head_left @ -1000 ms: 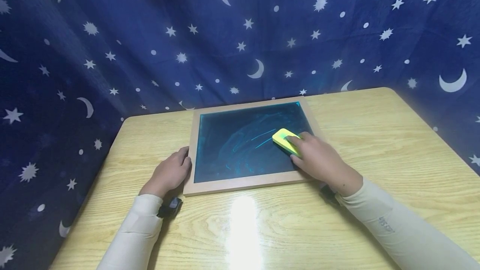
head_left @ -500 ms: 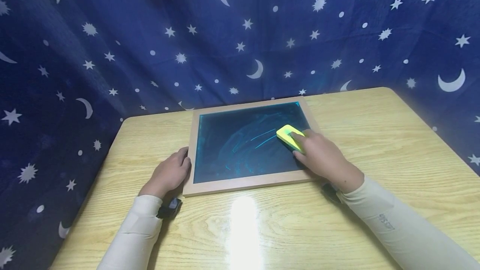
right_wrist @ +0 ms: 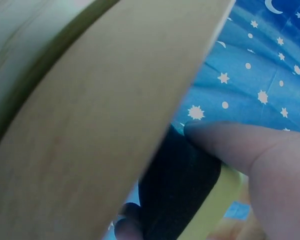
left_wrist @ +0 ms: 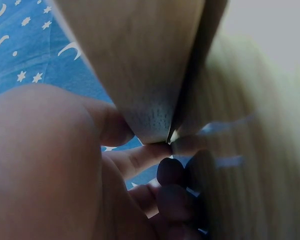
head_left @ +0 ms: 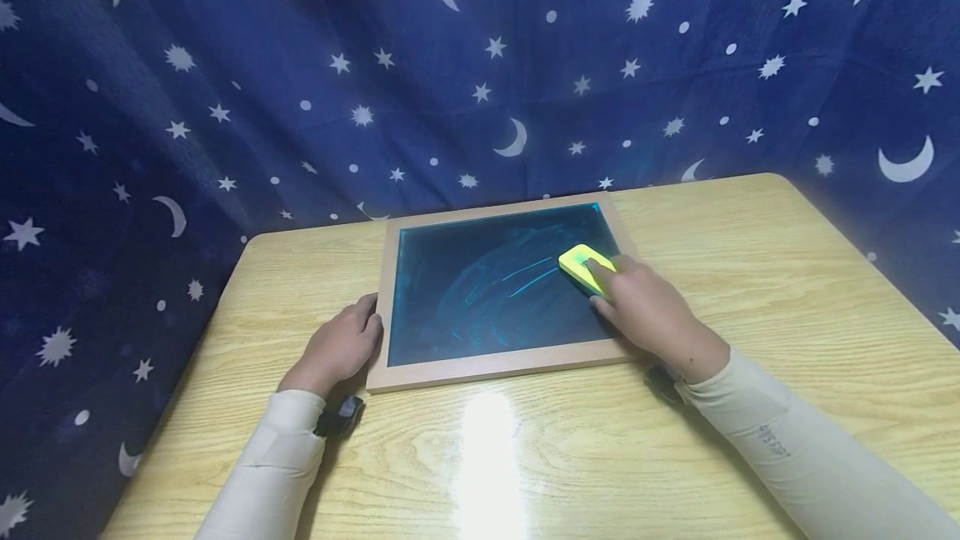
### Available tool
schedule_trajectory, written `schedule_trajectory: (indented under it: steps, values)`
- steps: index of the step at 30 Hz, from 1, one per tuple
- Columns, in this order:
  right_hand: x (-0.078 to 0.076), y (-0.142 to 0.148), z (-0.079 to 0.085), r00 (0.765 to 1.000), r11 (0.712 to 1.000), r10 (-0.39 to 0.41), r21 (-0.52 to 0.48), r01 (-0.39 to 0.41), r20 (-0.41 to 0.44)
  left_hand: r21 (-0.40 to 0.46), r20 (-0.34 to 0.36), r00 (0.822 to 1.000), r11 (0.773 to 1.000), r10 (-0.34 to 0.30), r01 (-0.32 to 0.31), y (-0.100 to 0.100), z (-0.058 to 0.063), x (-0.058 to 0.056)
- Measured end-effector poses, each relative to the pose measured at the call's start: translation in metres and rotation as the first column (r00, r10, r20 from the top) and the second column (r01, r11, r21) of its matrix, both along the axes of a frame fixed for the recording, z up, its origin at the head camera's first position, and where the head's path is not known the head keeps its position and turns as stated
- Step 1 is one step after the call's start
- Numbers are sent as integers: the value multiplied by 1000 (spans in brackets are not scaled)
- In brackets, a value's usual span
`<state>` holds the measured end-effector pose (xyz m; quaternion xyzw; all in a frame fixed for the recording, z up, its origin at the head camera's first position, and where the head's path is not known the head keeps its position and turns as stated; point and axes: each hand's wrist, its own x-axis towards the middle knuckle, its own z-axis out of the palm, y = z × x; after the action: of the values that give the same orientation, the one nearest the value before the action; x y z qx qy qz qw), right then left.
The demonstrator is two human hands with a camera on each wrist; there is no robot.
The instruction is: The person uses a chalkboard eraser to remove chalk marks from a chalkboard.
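A framed chalkboard (head_left: 480, 290) lies on the table, with faint smears and a few bright blue-green strokes on it. The left hand (head_left: 341, 346) holds the left edge of its wooden frame. In the left wrist view the thumb (left_wrist: 112, 127) and a finger touch the frame's edge; the other fingers curl beside it near the tabletop. With the right hand (head_left: 648, 311), the person grips a yellow chalkboard eraser (head_left: 577, 259) on the board's right part. Its dark felt side (right_wrist: 177, 187) and the thumb along it show in the right wrist view.
The pale wood-grain table (head_left: 480, 457) extends around the board, with a bright light reflection in front. A dark blue curtain (head_left: 420, 65) with stars and moons hangs behind and at the left. Small dark devices (head_left: 341, 417) sit at both wrists.
The right hand has slid the eraser a little to the right and away, toward the board's right edge. The left hand and the board have stayed in place.
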<state>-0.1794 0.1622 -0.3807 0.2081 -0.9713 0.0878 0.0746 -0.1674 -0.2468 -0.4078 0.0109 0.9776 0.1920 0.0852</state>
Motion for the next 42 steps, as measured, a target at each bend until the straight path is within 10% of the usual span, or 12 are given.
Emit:
schedule_trajectory:
  steps: [42]
  values:
    - [-3, -4, -6, 998, 999, 51, -7, -52, -31, -11, 1, 1000, 1000, -8, 8, 1, 1, -1]
